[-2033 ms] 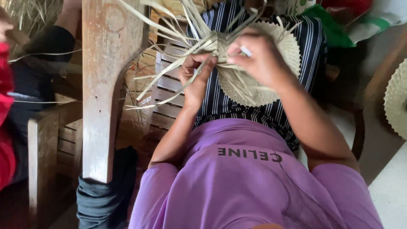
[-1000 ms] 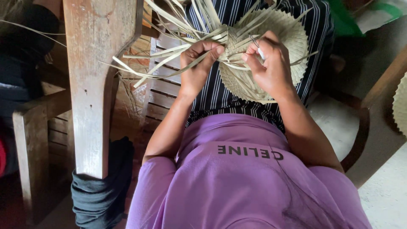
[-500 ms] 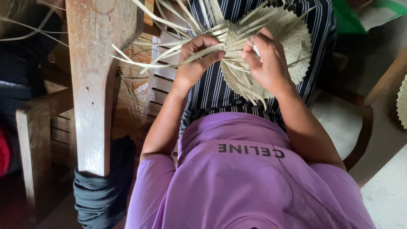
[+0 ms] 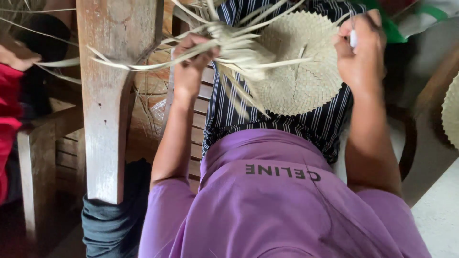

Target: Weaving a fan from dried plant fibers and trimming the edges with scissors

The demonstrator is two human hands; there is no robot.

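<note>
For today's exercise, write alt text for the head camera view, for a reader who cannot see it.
Seen from above, a person in a purple shirt weaves a round straw mat on their lap: the left hand grips a bundle of loose straw strips, the right hand pulls at the mat's far edge. A worn wooden post stands to the left.

The left hand (image 4: 191, 57) grips a bundle of loose straw strips (image 4: 229, 45) at eleven o'clock; the right hand (image 4: 361, 50), at one o'clock, pinches the rim of a round woven mat (image 4: 296, 76) lying on striped cloth (image 4: 248, 114); a wooden post (image 4: 114, 95) stands at nine o'clock.
</note>
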